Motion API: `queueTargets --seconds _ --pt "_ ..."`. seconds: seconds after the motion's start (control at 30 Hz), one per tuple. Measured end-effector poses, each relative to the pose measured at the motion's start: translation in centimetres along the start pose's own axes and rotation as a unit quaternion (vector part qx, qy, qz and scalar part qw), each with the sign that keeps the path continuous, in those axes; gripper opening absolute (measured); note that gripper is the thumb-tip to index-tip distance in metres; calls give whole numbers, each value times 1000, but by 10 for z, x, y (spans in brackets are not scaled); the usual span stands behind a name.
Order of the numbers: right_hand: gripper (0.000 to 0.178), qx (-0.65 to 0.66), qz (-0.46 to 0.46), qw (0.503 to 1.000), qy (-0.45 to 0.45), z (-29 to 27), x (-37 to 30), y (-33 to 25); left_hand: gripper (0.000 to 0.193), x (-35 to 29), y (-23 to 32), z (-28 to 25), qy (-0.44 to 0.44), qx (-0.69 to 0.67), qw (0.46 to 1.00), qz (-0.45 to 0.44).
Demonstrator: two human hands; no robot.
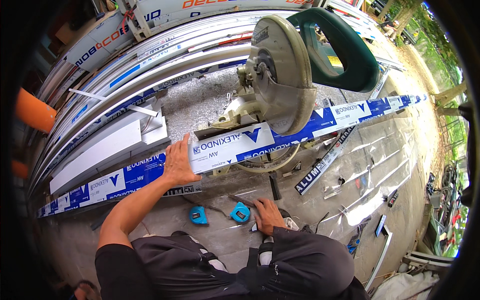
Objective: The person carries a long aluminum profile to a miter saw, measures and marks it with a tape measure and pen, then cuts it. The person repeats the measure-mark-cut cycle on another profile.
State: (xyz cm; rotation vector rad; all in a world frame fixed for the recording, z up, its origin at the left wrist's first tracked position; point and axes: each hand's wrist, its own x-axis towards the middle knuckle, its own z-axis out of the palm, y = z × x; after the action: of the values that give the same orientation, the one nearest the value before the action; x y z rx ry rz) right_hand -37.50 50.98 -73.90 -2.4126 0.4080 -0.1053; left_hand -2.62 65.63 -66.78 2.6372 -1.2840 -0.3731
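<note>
A long aluminium profile (pixel 295 141) in blue and white film lies across the bed of a mitre saw (pixel 282 75). My left hand (pixel 179 162) grips it left of the blade, fingers over the far edge and thumb at the near edge. The saw's guarded blade stands over the profile, and its dark green handle (pixel 367 67) sits above and to the right. My right hand (pixel 269 215) reaches low by my knee, its fingers loosely bent and apart, just right of a blue tape measure (pixel 240 212). A second blue tape measure (pixel 198 215) lies further left.
Stacked long profiles (pixel 135 75) fill the far left. White box-section offcuts (pixel 100 155) lie behind the held profile. A dark labelled strip (pixel 320 167), plastic sheet (pixel 372 165) and an angled metal piece (pixel 381 255) lie on the floor at right. An orange object (pixel 35 111) stands at far left.
</note>
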Motion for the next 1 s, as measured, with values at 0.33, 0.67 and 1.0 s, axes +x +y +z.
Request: queueTargets --seconds 0.33,0.67,1.0 --pt "52 -82 -193 924 320 -179 78 -49 147 8 5 -1 34 -17 997 62" --pt "61 -303 4 869 391 -359 212 -157 131 13 4 8 81 -71 990 96" --pt "61 145 219 959 101 -416 250 -167 133 19 16 19 123 -104 982 100"
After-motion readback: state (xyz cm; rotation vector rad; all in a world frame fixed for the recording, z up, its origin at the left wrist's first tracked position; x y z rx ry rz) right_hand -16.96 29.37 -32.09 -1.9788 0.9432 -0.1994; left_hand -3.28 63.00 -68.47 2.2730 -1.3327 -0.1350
